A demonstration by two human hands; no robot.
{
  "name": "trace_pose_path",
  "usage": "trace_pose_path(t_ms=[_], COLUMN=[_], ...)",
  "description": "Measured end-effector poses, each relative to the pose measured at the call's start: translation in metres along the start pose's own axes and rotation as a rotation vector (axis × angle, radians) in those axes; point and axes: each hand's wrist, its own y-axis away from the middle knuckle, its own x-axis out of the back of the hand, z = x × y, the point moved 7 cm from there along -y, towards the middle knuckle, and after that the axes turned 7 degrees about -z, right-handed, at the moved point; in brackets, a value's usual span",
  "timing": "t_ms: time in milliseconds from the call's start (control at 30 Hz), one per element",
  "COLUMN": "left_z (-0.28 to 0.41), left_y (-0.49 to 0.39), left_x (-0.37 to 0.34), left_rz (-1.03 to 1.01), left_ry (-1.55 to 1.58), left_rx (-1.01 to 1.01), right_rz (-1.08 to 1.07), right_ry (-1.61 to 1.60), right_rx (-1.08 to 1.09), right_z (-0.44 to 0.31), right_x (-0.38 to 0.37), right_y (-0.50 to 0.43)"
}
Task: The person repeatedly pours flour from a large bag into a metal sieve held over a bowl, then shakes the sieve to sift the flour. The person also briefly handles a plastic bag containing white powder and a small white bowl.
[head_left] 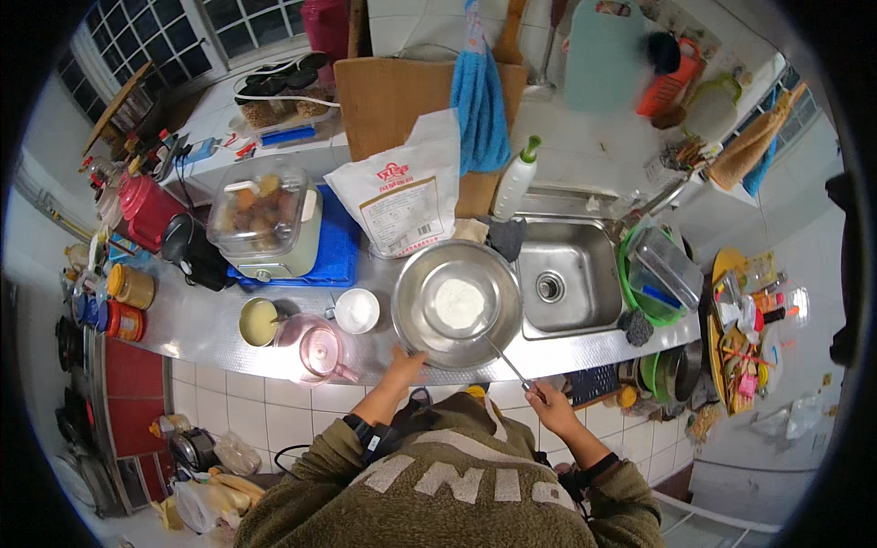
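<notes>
A wide stainless steel bowl [405,327] stands on the counter in front of me. White powder [459,304] lies in a round metal utensil [430,307] inside the bowl; whether it is a sieve or a ladle is unclear. My right hand [550,405] grips its thin handle [505,360], which slants out over the bowl's near right rim. At the near left rim, my left hand [404,370] touches the bowl, slightly blurred; its grip is not clear. Behind the bowl, a white printed bag [390,179] leans against a wooden board [373,96].
Left of the bowl are a white cup [357,311], a pink pitcher [320,350] and a pot of yellowish liquid [257,322]. A steel sink [572,267] adjoins the bowl on the right. Farther left stands a lidded cooker [264,219] on a blue tray [339,250].
</notes>
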Motion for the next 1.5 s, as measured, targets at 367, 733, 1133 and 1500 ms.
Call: trace_pose_path(t_ms=[367,733,1133,1500], left_z=[-0.014,-0.013,-0.014,-0.022], left_y=[-0.003,-0.004,-0.003,-0.008], left_x=[-0.016,-0.018,-0.018,-0.023], left_rz=[-0.230,-0.240,-0.200,-0.233], left_ry=[0.067,0.092,0.114,0.178], left_rx=[0.117,0.047,0.074,0.110], right_rz=[0.088,0.183,0.106,0.129], right_ry=[0.004,0.160,0.069,0.066], right_rx=[0.044,0.046,0.043,0.077], right_z=[-0.011,-0.019,-0.019,-0.018], right_x=[-0.022,-0.011,-0.008,-0.010], right_y=[0.025,0.016,0.011,0.019])
